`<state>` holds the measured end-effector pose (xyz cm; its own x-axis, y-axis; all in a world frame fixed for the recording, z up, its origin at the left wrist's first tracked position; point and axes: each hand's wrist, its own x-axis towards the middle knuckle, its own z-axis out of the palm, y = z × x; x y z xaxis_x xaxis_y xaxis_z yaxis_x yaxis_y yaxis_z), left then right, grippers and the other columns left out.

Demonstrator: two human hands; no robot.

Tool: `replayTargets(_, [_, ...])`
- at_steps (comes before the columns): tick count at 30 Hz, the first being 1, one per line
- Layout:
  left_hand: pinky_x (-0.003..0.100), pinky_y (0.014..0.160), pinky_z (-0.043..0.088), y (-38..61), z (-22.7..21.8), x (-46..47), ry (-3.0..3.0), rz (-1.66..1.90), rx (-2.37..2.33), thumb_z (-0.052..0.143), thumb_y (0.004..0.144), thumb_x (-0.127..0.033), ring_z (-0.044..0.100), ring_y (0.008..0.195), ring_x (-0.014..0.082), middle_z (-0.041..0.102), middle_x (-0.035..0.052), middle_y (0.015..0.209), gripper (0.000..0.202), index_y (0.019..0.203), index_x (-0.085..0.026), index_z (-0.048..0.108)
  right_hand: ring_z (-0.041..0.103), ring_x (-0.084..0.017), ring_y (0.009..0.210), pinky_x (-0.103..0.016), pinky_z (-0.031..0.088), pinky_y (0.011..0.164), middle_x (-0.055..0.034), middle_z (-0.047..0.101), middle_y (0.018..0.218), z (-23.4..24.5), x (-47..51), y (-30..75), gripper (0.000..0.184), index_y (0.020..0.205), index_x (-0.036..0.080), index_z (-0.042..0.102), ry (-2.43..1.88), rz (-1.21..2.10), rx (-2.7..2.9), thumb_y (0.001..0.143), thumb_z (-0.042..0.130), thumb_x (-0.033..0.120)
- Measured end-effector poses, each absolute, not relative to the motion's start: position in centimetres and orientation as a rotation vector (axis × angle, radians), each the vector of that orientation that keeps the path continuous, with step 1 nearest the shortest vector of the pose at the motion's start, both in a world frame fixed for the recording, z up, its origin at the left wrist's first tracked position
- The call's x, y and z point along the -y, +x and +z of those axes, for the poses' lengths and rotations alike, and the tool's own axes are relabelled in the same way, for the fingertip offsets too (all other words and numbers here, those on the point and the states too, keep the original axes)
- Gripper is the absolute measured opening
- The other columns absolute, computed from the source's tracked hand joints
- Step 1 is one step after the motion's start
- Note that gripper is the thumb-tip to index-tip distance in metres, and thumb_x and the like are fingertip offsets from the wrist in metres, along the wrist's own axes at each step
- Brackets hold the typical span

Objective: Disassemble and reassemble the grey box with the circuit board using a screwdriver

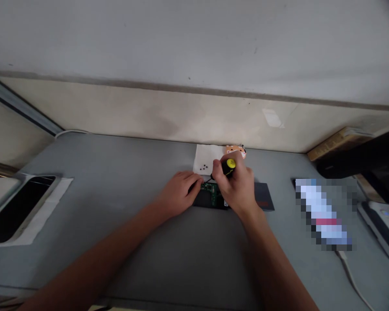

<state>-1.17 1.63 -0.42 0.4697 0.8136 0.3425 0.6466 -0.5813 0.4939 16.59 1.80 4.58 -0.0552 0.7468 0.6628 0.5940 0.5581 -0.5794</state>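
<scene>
Grips screwdriver [228, 166] in right hand [235, 185] with curled fingers, seemingly pinches left end of circuit-board unit [213, 195], near side of white sheet [202, 156], with left hand [183, 192], apparently at screw-turning step, next needing steady pressure.

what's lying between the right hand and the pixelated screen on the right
A flat dark panel lies there, next to the right hand, with grey tabletop showing from it to the pixelated screen; the head view shows this.

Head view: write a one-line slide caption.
Right hand holds a screwdriver over a green circuit board, left hand at its edge; small dark pieces lie on a white sheet beyond.
</scene>
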Motion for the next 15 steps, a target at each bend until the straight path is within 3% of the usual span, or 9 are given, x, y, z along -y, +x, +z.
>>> replayTargets(15, [0.042,0.086,0.054,-1.13,-0.44,-1.68,2.439,0.809,-1.211,0.041,0.105,-0.024,0.069,0.090,0.0240,0.075,0.0083,0.092,0.027,0.097,-0.018,0.065,0.047,-0.008,0.045,-0.021,0.035,0.047,0.0070,0.054,0.058,4.28,-1.85,16.59,0.021,0.083,0.025,0.046,-1.148,0.179,1.687,0.096,0.055,0.039])
